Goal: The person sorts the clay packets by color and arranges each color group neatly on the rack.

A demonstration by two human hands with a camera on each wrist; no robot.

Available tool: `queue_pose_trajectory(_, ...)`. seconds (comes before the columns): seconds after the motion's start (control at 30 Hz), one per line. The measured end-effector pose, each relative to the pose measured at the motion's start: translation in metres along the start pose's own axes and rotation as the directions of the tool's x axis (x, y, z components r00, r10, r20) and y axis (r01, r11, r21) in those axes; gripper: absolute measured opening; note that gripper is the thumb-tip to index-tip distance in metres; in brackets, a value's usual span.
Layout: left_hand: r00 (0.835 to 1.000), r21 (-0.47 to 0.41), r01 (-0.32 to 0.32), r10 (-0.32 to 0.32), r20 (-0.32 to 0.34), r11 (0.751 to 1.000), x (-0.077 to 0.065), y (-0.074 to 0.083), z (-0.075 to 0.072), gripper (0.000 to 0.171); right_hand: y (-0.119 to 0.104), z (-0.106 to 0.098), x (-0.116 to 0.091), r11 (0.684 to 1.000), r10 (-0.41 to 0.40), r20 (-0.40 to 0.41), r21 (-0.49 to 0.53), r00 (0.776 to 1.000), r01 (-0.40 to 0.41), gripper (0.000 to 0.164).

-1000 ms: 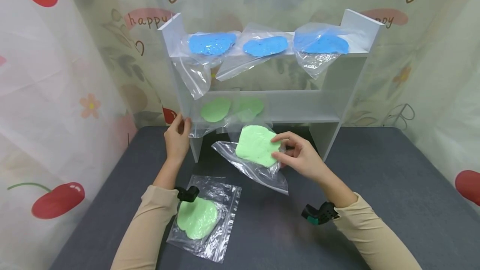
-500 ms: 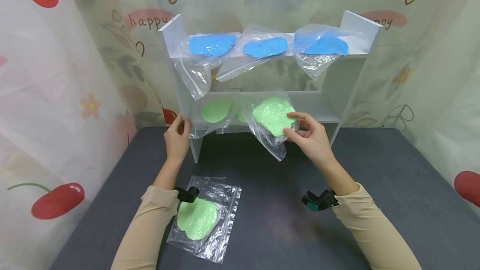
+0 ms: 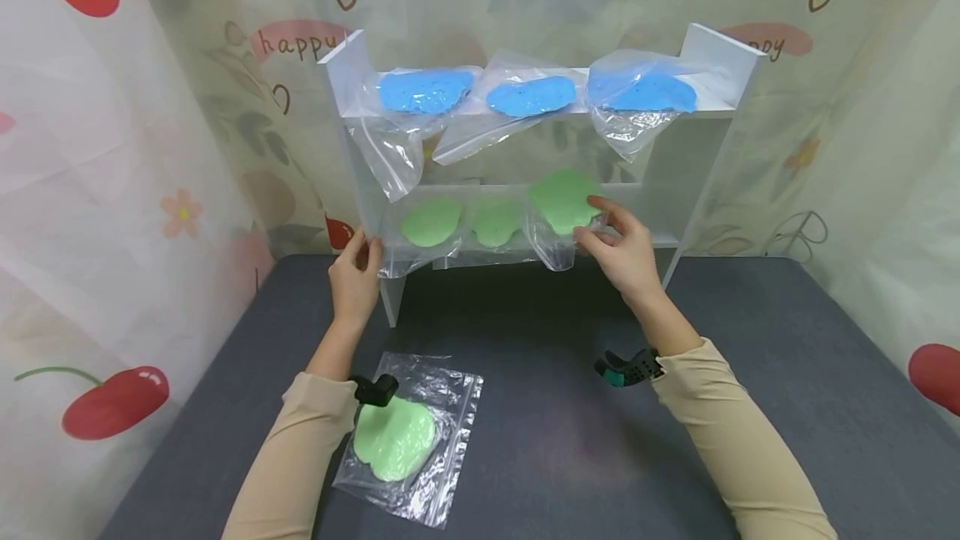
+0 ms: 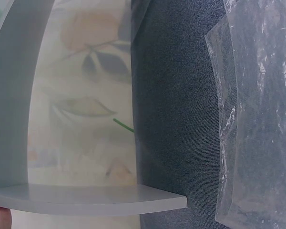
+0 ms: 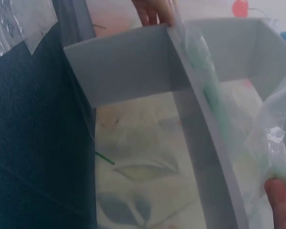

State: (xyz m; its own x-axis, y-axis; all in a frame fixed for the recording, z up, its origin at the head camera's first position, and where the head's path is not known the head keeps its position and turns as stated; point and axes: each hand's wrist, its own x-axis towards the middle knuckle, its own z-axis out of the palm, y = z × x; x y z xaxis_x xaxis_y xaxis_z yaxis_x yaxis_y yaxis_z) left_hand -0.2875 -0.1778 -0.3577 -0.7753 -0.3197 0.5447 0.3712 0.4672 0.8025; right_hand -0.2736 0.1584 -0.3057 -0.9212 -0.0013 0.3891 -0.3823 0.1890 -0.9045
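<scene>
A white two-tier shelf (image 3: 660, 148) stands on the dark table. At its left side panel, my left hand (image 3: 354, 282) holds the front edge; in the right wrist view the fingers of this left hand (image 5: 155, 10) show at that panel. My right hand (image 3: 622, 252) pinches the right edge of a clear zip bag with a flat green clay-like piece (image 3: 562, 200), at the lower shelf board. Left of it on that board lie two more bagged green pieces, a middle one (image 3: 497, 222) and a left one (image 3: 432, 222). The right thumb (image 5: 279, 200) presses the bag in the right wrist view.
Three bagged blue pieces, left (image 3: 425, 92), middle (image 3: 531, 96) and right (image 3: 651, 92), lie on the top board, their bags hanging over its front. Another bagged green piece (image 3: 395, 438) lies on the table by the left forearm. A patterned curtain (image 3: 480, 15) hangs behind.
My right hand has lifted the bagged green piece up and rightward from before the shelf to the lower board, uncovering the middle green piece. The left hand has stayed at the side panel.
</scene>
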Motion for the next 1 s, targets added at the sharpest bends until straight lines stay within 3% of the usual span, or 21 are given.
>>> queue_pose_trajectory(0.23,1.000,0.004,-0.002,0.002,0.001,1.000,0.000,-0.001,0.000,0.037,0.007,0.001,0.007,0.992,0.046,0.034,-0.121,0.998,-0.041,0.053)
queue_pose_trajectory(0.5,1.000,0.003,-0.001,0.001,0.001,1.000,0.000,0.000,0.000,0.038,0.007,0.002,0.010,0.953,0.080,0.024,-0.295,0.997,-0.069,0.051)
queue_pose_trajectory(0.87,1.000,0.011,-0.005,0.005,0.002,1.000,0.000,-0.001,0.000,0.037,0.005,0.003,0.010,0.951,0.125,-0.055,-0.277,0.991,-0.135,0.056)
queue_pose_trajectory(1.0,1.000,0.010,-0.008,0.008,0.000,1.000,0.000,-0.001,0.000,0.037,0.004,0.001,0.006,0.956,0.099,-0.074,-0.270,0.992,-0.115,0.053)
